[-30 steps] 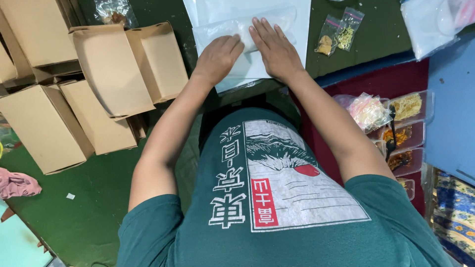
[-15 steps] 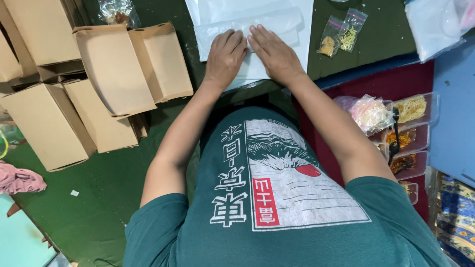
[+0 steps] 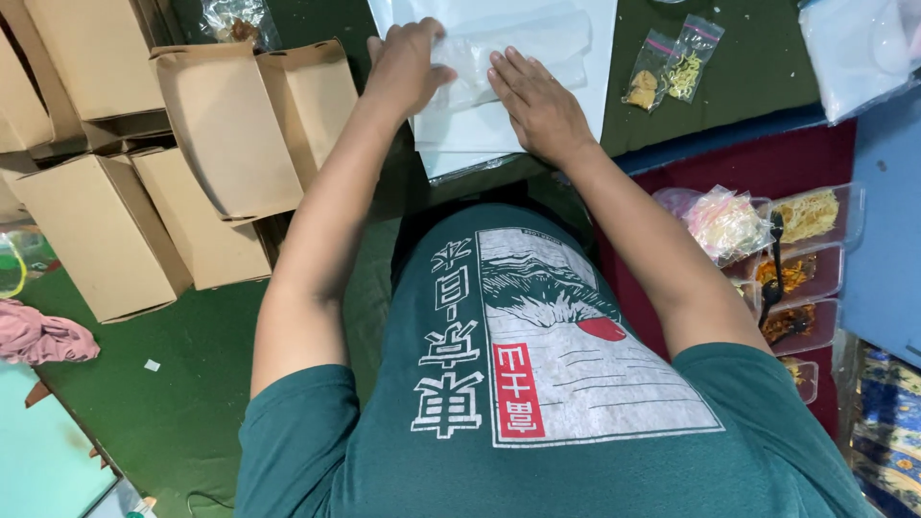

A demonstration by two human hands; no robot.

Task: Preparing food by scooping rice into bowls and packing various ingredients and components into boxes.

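Note:
A stack of white paper sheets lies on the green floor in front of me, with a clear plastic bag on top of it. My left hand pinches the bag's left end and lifts it slightly. My right hand lies flat, palm down, on the bag and the paper just below it, fingers together and pointing up-left.
Several brown cardboard boxes stand open or closed at the left. Two small clear bags of snacks lie right of the paper. Plastic trays of food and a filled bag sit on a dark red mat at the right. A pink cloth lies at the far left.
My left hand has slid up and left and now grips the plastic bag's end. My right hand has shifted slightly lower on the paper, still flat.

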